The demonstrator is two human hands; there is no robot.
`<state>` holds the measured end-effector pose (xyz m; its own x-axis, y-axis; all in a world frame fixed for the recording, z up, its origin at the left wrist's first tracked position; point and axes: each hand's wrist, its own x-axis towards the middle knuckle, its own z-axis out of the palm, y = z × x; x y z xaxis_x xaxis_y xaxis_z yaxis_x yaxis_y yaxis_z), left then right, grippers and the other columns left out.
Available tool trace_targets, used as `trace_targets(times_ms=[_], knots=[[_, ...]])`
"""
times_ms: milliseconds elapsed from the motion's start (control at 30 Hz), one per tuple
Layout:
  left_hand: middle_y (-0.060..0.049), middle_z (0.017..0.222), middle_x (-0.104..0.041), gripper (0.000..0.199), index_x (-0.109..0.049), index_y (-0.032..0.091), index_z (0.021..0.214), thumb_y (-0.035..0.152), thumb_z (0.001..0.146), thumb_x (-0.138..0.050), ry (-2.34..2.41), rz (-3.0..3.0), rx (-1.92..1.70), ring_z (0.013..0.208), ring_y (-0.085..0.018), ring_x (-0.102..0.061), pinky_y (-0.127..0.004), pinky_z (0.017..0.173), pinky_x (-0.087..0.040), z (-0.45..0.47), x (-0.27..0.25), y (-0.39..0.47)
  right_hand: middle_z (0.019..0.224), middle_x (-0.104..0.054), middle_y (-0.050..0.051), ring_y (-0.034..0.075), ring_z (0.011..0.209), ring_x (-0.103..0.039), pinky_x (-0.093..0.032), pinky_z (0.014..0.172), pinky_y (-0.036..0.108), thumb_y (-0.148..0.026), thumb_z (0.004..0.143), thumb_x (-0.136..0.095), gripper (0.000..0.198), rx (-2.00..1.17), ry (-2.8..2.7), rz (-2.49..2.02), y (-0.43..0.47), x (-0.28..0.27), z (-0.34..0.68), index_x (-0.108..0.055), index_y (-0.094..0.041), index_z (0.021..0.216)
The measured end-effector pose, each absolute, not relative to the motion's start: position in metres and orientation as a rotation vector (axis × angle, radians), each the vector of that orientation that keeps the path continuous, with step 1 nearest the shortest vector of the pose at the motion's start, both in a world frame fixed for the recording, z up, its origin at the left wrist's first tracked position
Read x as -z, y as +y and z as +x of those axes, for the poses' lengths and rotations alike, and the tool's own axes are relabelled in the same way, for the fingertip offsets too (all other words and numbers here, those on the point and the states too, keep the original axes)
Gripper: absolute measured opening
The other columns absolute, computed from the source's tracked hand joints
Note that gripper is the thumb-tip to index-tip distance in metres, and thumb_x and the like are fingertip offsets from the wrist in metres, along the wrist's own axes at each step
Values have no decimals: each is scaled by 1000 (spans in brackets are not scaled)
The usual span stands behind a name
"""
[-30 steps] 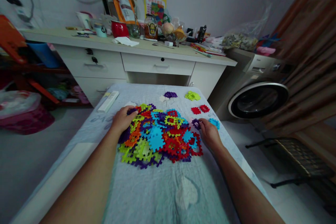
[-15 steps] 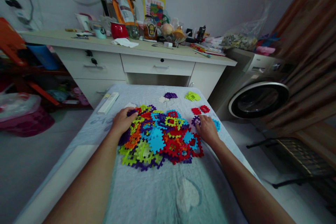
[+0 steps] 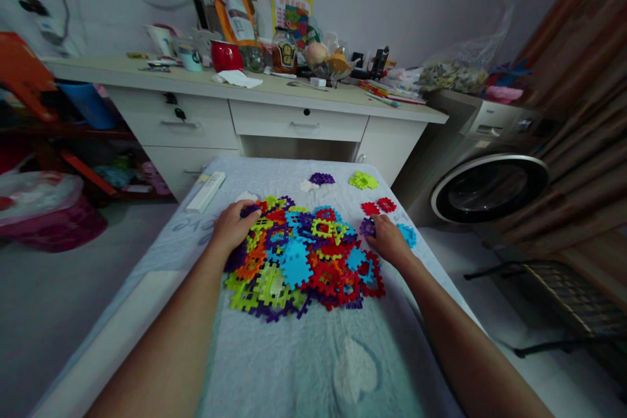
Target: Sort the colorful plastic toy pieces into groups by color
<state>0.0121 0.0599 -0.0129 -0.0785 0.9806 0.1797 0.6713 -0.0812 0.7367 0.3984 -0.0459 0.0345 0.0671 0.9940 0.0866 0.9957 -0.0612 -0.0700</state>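
Note:
A heap of interlocking plastic puzzle pieces (image 3: 296,262) in lime, purple, orange, red and blue covers the middle of the cloth-covered table (image 3: 284,366). At its left edge my left hand (image 3: 233,228) is closed around a purple puzzle piece (image 3: 251,211), its palm against the heap. To the right of the heap, my right hand (image 3: 390,240) pinches another purple puzzle piece (image 3: 367,227) low over the cloth; the fingers partly cover it. Two red pieces (image 3: 378,206) lie just beyond that hand, and a light-blue piece (image 3: 406,235) lies at its right.
Farther back lie lime pieces (image 3: 363,179) and purple pieces (image 3: 322,178). A long white box (image 3: 206,192) rests at the table's left. Behind stands a white desk (image 3: 298,111) crowded with jars and bags. A washing machine (image 3: 484,163) and a dark rack (image 3: 563,294) are on the right.
My right hand has shifted slightly left with the purple piece, which now shows at a different angle, uncovering more of the light-blue piece. The left hand stays at the heap. The view moved slightly.

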Motion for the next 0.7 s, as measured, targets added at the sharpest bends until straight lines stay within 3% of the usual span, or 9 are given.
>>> trace_targets(times_ms=[167, 333, 567, 700], knots=[[-6, 116, -69, 38, -66, 25, 110, 46, 79, -61, 1774, 1807, -986, 111, -26, -62, -39, 99, -46, 12, 11, 59, 115, -68, 17, 32, 107, -61, -44, 89, 39, -27, 81, -64, 38, 154, -2127, -2187, -27, -54, 394, -63, -15, 117], [-6, 118, -69, 38, -67, 25, 110, 47, 79, -61, 1784, 1802, -971, 112, -26, -61, -39, 101, -45, 12, 10, 58, 113, -71, 15, 28, 100, -65, -45, 86, 34, -37, 83, -65, 45, -1, -2016, -2096, 19, -63, 377, -61, -15, 122], [-6, 118, -69, 38, -67, 25, 110, 46, 79, -61, 1770, 1805, -991, 112, -26, -62, -39, 100, -46, 12, 11, 58, 108, -72, 11, 22, 99, -66, -46, 83, 27, -30, 83, -66, 35, -217, -1860, -2060, 87, -49, 350, -64, -14, 114], [-6, 117, -69, 37, -66, 25, 110, 45, 80, -61, 1783, 1799, -980, 111, -25, -62, -39, 99, -46, 12, 11, 58, 112, -71, 13, 23, 101, -66, -47, 83, 28, -32, 82, -68, 41, -260, -1702, -2097, 116, -41, 339, -63, -11, 117]])
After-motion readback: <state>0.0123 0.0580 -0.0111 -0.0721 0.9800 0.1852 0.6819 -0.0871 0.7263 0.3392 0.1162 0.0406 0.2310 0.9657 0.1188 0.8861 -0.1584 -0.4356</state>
